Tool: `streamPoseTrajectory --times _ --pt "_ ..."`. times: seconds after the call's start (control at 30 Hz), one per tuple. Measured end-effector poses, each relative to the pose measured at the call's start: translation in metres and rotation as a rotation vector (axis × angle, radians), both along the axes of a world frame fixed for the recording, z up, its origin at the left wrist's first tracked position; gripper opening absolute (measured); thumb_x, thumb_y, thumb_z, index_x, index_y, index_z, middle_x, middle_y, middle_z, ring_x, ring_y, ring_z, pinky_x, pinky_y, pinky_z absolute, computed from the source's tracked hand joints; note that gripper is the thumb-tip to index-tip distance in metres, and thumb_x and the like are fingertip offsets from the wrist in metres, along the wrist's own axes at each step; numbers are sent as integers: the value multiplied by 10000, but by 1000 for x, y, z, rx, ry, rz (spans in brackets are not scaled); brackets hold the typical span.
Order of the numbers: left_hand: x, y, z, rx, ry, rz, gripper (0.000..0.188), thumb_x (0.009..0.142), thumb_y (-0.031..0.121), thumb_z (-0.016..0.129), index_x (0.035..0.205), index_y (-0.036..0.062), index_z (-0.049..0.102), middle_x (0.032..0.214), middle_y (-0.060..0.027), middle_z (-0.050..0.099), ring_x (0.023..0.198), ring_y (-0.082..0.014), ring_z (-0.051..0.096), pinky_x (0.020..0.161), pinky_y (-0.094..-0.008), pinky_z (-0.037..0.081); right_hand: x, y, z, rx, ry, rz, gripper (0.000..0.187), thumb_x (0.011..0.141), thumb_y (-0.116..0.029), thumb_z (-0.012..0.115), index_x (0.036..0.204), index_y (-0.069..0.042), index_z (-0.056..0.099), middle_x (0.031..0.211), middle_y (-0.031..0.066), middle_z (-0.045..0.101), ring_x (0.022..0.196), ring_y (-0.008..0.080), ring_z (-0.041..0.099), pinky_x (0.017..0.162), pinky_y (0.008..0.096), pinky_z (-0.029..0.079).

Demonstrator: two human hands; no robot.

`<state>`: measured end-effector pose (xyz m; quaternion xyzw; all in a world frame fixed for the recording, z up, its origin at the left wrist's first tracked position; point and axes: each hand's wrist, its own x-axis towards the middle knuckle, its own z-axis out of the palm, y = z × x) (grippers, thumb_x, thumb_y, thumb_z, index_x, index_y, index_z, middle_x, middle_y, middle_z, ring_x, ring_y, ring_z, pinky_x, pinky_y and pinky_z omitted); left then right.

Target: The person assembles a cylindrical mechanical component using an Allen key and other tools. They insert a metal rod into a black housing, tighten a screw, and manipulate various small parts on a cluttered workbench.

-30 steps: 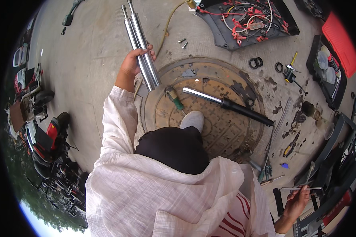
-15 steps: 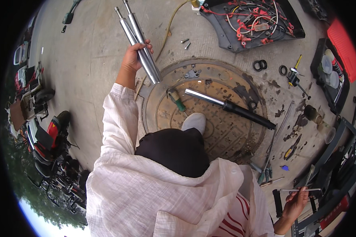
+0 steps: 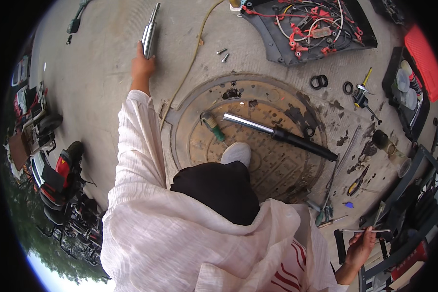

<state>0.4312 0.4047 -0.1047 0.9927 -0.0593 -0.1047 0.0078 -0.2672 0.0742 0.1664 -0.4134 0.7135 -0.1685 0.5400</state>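
Note:
My left hand (image 3: 142,70) is stretched out to the far left, over the concrete. Its fingers close around the chrome fork tubes (image 3: 149,39), which lie low, close to the ground, with their narrow ends pointing away; the hand covers the near ends. At the lower right, my right hand (image 3: 358,249) grips a thin metal rod (image 3: 382,230) across its fingers. Between the hands, a fork leg (image 3: 277,132) with a chrome tube and black lower part rests on the round manhole cover (image 3: 190,146). A green-handled screwdriver (image 3: 215,129) lies left of it.
A black tray (image 3: 282,56) of tangled wires stands at the far side, near two bolts (image 3: 224,54). Black rings (image 3: 319,82), yellow-handled pliers (image 3: 358,181) and an open toolbox (image 3: 408,92) are on the right. A hose (image 3: 198,51) runs across the ground; parked motorcycles (image 3: 65,168) line the left.
My left hand has moved forward and left with the chrome tubes, away from the manhole cover. The tubes now point more straight ahead. My right hand stays nearly in place with the rod.

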Motion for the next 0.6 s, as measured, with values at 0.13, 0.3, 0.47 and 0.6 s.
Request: streamPoseTrajectory --times 0.13,0.3,0.47,0.6 --pt "7 14 -30 -22 -164 -123 780 822 402 680 1470 218 287 1072 -279 607 1001 -428 593 878 -465 464 6 -4 -2 -3 3 5 203 970 -277 549 917 -81 542 641 3 511 498 58 437 433 190 349" --pt "14 25 -45 -121 -186 -134 778 818 392 685 1451 125 317 1168 -296 557 1083 -421 553 931 -443 443 6 -6 -2 -17 0 17 205 967 -280 553 919 -81 542 643 9 516 494 65 444 429 192 353" --pt "-7 14 -30 -128 -219 -144 754 787 352 704 1392 48 373 1205 -268 536 1115 -419 524 952 -450 426 3 -6 -2 -24 -23 20 181 965 -270 558 925 -94 547 646 10 521 493 63 445 431 187 351" --pt "-64 -25 -11 -132 -466 -191 534 801 286 668 1258 49 527 1167 -198 568 1109 -358 502 971 -447 384 -2 -7 4 -66 -11 -11 167 963 -265 560 925 -102 548 643 4 518 494 61 444 434 185 348"
